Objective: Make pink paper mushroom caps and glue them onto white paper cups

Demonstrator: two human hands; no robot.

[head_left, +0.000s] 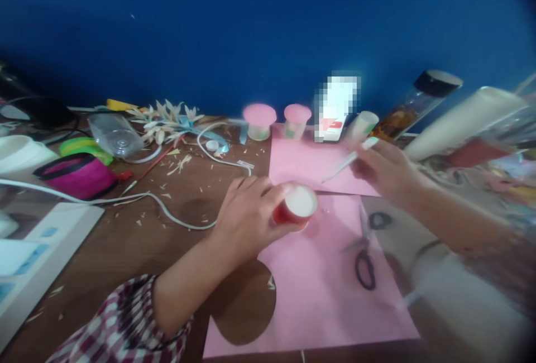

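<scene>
My left hand [251, 206] is wrapped round a small red jar [293, 211] whose round top is white; whether that is a lid or its contents I cannot tell. The jar is over pink paper [310, 273]. Between the fingers of my right hand [383, 167] is a thin white stick-like tool [344, 165], its narrow tip pointing down and left over another piece of pink paper [293, 156]. Dark-handled scissors [365, 269] lie on the near paper, slightly blurred. That paper has a rounded piece cut from its left edge.
Two small tubs with pink round tops [259, 123] stand at the back beside a lit phone [335, 111]. White cable [167, 215] crosses the brown table [138, 251]. Dried flowers [163, 123] and a magenta roll [79, 176] lie left. A dark-capped bottle [408, 109] leans right.
</scene>
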